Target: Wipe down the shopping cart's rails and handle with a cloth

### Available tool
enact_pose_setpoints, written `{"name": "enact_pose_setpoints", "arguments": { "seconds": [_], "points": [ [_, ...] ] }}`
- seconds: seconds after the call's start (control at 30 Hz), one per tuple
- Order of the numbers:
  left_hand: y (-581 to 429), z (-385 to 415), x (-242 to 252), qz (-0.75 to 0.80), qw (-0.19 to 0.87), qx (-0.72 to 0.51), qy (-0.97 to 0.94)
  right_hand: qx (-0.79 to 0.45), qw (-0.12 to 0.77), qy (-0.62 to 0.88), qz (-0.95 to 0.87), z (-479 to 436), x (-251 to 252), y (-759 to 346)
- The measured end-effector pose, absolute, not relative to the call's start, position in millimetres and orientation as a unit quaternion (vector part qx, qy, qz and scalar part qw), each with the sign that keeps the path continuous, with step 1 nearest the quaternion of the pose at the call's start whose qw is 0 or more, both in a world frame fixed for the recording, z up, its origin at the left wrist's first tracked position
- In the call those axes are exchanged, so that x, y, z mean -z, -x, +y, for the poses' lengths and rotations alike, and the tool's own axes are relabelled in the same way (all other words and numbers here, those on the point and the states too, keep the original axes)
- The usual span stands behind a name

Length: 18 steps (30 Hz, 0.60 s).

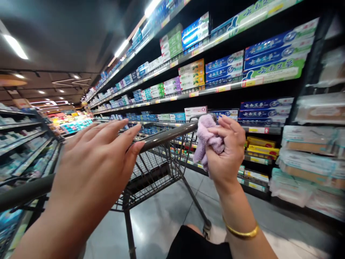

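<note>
My left hand point(99, 154) is open, palm down, its fingers stretched out over the dark handlebar point(167, 133) of a shopping cart. Whether its palm touches the bar I cannot tell. My right hand point(226, 151) is closed around a crumpled lilac cloth point(206, 138) at the right end of the bar. Part of the cloth hangs below the fist, and the rest is hidden in the fingers. Beyond the bar, the wire basket point(172, 154) of the cart shows between my two hands. A gold bangle point(239, 232) circles my right wrist.
A long shelf point(210, 91) of toothpaste boxes runs along the right side, close to the cart. Plastic-wrapped packs point(309, 165) stand at far right. Another stocked shelf point(24, 140) lines the left. Grey tiled floor point(156, 223) shows beneath the cart, near a caster wheel point(207, 228).
</note>
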<state>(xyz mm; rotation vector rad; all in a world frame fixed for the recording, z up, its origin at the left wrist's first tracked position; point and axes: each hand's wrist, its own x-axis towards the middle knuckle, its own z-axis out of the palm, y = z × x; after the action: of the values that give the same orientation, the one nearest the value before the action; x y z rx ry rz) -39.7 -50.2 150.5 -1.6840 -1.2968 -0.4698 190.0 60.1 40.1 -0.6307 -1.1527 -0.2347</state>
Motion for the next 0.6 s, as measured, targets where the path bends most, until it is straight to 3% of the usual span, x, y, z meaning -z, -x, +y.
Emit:
{"name": "enact_pose_setpoints", "arguments": {
  "seconds": [0.2, 0.37, 0.5, 0.6],
  "points": [
    [55, -57, -140, -0.595, 0.483, 0.111, 0.633, 0.139, 0.758, 0.292, -0.566, 67, -66, -189],
    [44, -55, -134, -0.595, 0.508, 0.135, 0.608, 0.138, 0.579, 0.245, -0.766, 51, -104, -185],
    [37, -54, -134, -0.603, 0.485, 0.172, 0.609, 0.100, 0.547, 0.424, -0.715, 53, -134, -197],
    [32, -53, -135, -0.614, 0.460, 0.188, 0.613, 0.095, 0.463, 0.483, -0.737, 53, -154, -190]
  ]
}}
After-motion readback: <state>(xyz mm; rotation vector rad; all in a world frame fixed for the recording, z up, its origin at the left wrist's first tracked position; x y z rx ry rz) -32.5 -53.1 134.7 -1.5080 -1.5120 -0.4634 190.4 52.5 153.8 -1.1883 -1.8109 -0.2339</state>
